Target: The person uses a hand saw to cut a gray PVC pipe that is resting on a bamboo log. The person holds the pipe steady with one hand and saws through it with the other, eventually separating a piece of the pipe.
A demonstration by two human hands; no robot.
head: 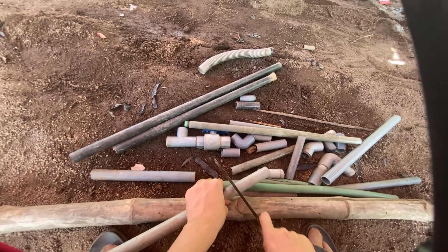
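The left hand (206,201) wraps its fingers around a long grey plastic pipe (200,208), pressing it across a thick brown bamboo pole (116,212) lying on the dirt ground (56,70). The right hand (280,235) appears to grip a thin dark saw blade (235,189) resting on the pipe just beside the left hand. Loose grey pipe offcuts and fittings (212,141) lie beyond.

We see bare dirt ground (70,70) carrying a thick bamboo pole (303,207) in front, two long dark pipes (177,114), a ribbed hose (233,56) and scattered grey pipe fittings (205,141).
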